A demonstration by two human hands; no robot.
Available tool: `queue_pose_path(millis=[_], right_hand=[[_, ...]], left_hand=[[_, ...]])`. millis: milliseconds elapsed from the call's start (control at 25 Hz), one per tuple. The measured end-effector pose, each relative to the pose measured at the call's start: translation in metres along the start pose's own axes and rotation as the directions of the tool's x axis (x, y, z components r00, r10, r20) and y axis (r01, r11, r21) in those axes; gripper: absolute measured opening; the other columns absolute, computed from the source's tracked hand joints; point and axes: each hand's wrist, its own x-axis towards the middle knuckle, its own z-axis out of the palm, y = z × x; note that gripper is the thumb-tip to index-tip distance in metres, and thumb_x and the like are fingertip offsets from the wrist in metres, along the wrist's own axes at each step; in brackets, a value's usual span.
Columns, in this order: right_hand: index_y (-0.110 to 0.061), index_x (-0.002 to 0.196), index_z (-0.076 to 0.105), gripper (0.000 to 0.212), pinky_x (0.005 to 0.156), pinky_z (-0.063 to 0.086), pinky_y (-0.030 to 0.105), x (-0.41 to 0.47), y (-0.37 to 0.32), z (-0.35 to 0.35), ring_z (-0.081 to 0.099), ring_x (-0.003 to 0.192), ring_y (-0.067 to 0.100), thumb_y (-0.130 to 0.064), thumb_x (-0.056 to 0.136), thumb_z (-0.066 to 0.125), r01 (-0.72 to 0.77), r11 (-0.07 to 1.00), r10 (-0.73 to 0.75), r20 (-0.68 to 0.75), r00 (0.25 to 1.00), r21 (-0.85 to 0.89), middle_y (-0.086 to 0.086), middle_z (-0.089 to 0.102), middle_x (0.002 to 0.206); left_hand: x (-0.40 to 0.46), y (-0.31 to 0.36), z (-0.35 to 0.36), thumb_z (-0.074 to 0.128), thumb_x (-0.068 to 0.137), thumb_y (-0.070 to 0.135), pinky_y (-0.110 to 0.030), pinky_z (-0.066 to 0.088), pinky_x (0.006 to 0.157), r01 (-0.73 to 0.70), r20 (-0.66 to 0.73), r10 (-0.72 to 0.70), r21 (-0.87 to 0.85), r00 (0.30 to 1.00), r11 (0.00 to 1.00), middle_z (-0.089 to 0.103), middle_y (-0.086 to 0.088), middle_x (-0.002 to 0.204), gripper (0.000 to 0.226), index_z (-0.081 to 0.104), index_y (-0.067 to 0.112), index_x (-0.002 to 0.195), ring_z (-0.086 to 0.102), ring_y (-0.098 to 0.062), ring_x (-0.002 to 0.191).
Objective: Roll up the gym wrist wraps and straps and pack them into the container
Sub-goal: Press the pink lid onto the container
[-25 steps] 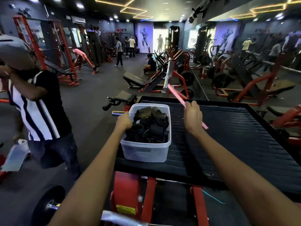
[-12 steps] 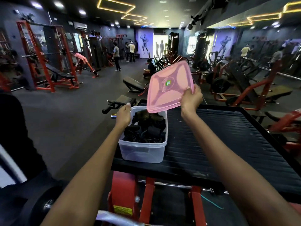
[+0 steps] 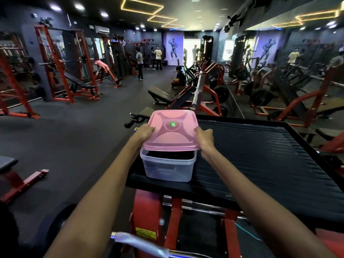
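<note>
Both my bare arms reach forward from the bottom of the frame, meeting at the centre. My left hand (image 3: 144,131) grips the left edge of a pink lid (image 3: 172,130), fingers curled over its rim; my right hand (image 3: 204,137) clasps the right edge likewise. The lid sits tilted on a clear plastic container (image 3: 168,169), its near edge raised, dark rolled wraps (image 3: 170,155) visible underneath. The container stands at the near left corner of a black ribbed platform (image 3: 260,155).
</note>
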Motion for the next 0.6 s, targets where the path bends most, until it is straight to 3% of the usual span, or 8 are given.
queue_pose_path(millis=[120, 280, 440, 600], right_hand=[[0.0, 0.128, 0.036, 0.038, 0.079, 0.046, 0.037, -0.006, 0.013, 0.005, 0.055, 0.099, 0.027, -0.012, 0.092, 0.037, 0.005, 0.996, 0.001, 0.067, 0.998, -0.087, 0.019, 0.053, 0.125], [-0.004, 0.128, 0.045, 0.038, 0.084, 0.046, 0.037, -0.014, 0.027, 0.009, 0.055, 0.106, 0.03, -0.008, 0.094, 0.029, 0.069, 0.992, -0.06, 0.084, 0.995, -0.109, 0.015, 0.056, 0.123], [-0.003, 0.124, 0.048, 0.037, 0.085, 0.045, 0.04, -0.014, 0.035, 0.014, 0.055, 0.108, 0.031, -0.015, 0.095, 0.029, 0.096, 0.983, -0.089, 0.05, 0.995, -0.156, 0.017, 0.055, 0.123], [-0.001, 0.125, 0.048, 0.041, 0.093, 0.045, 0.044, -0.006, 0.036, 0.009, 0.052, 0.112, 0.035, -0.024, 0.095, 0.032, 0.046, 0.973, -0.049, -0.004, 0.999, -0.228, 0.019, 0.05, 0.128]], left_hand=[[-0.006, -0.008, 0.006, 0.035, 0.098, 0.012, -0.036, 0.041, 0.1, -0.035, 0.054, 0.024, 0.202, 0.998, 0.979, 0.049, -0.024, 0.134, 0.039, 0.045, -0.01, 0.128, 0.05, -0.037, 0.12], [-0.005, -0.014, 0.01, 0.029, 0.1, 0.017, -0.035, 0.035, 0.098, -0.038, 0.026, 0.031, 0.304, 0.999, 0.952, 0.044, -0.026, 0.139, 0.041, 0.042, -0.007, 0.13, 0.045, -0.038, 0.124], [-0.004, -0.016, 0.008, 0.027, 0.101, 0.018, -0.035, 0.034, 0.1, -0.025, -0.012, 0.031, 0.363, 0.999, 0.931, 0.041, -0.027, 0.141, 0.041, 0.039, -0.003, 0.134, 0.042, -0.038, 0.127], [-0.002, -0.013, 0.009, 0.034, 0.091, 0.016, -0.039, 0.037, 0.101, 0.068, 0.009, -0.08, 0.445, 0.997, 0.893, 0.044, -0.023, 0.14, 0.046, 0.04, 0.006, 0.136, 0.046, -0.038, 0.124]])
